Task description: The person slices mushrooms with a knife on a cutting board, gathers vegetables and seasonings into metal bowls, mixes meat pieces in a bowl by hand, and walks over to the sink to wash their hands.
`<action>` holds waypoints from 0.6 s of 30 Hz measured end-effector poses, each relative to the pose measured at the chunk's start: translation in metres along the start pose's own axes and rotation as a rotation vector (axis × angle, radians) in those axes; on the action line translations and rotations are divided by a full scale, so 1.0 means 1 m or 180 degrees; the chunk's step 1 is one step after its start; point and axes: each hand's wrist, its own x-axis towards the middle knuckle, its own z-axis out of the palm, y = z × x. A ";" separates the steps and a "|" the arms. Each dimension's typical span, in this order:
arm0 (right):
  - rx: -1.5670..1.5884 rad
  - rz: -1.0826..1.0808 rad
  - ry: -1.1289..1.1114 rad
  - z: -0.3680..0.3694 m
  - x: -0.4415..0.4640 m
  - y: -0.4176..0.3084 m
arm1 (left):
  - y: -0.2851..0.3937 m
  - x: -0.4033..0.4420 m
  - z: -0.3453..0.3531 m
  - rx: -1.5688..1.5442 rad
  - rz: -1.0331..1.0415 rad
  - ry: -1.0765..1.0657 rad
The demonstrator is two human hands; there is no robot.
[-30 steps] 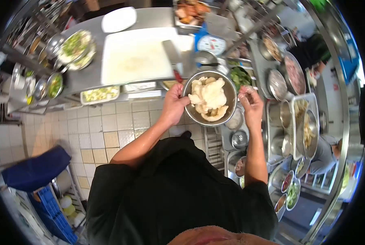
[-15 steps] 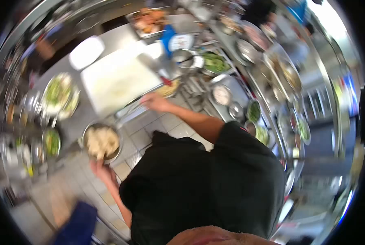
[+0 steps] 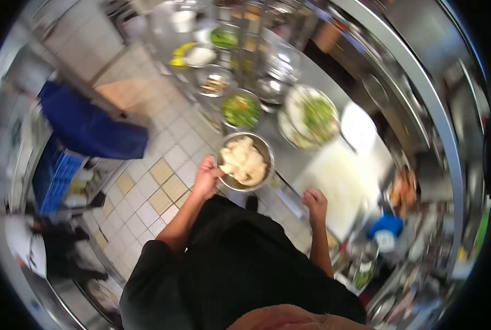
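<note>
My left hand (image 3: 207, 177) grips the left rim of a round metal bowl (image 3: 268, 165), its thumb over the edge. Pale, lumpy pieces of food (image 3: 244, 160) fill much of the bowl, which is held level in front of my body. My right hand (image 3: 314, 201) is apart from the bowl, near the counter edge beside the white cutting board (image 3: 341, 184). Its fingers are curled in, and whether they hold anything is too small to make out. Just beyond the bowl is a bowl of chopped green vegetables (image 3: 241, 110).
A large plate of pale and green food (image 3: 313, 116) stands on the metal counter (image 3: 273, 129), near a white tray (image 3: 358, 126). A blue scale (image 3: 386, 227) is at the right. A dark blue cloth (image 3: 89, 124) hangs over a rack at the left. Part of a person (image 3: 64, 250) shows lower left.
The view has swung left, so the cutting board now lies to the right. My right hand has left the bowl's side and curled its fingers; my left hand still carries the bowl.
</note>
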 end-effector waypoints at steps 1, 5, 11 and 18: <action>0.0157 -0.0024 -0.0118 0.023 0.013 -0.014 | 0.017 0.006 -0.010 -0.0109 0.0111 0.0028; -0.0088 0.0031 -0.0880 0.141 0.064 -0.084 | 0.077 0.054 -0.067 -0.0213 0.0308 0.0281; -0.0567 -0.0403 -0.1626 0.333 0.119 -0.141 | 0.155 0.130 -0.192 0.0036 0.0916 0.0803; -0.0330 -0.0352 -0.1839 0.521 0.172 -0.166 | 0.263 0.253 -0.314 -0.0163 0.0939 0.0833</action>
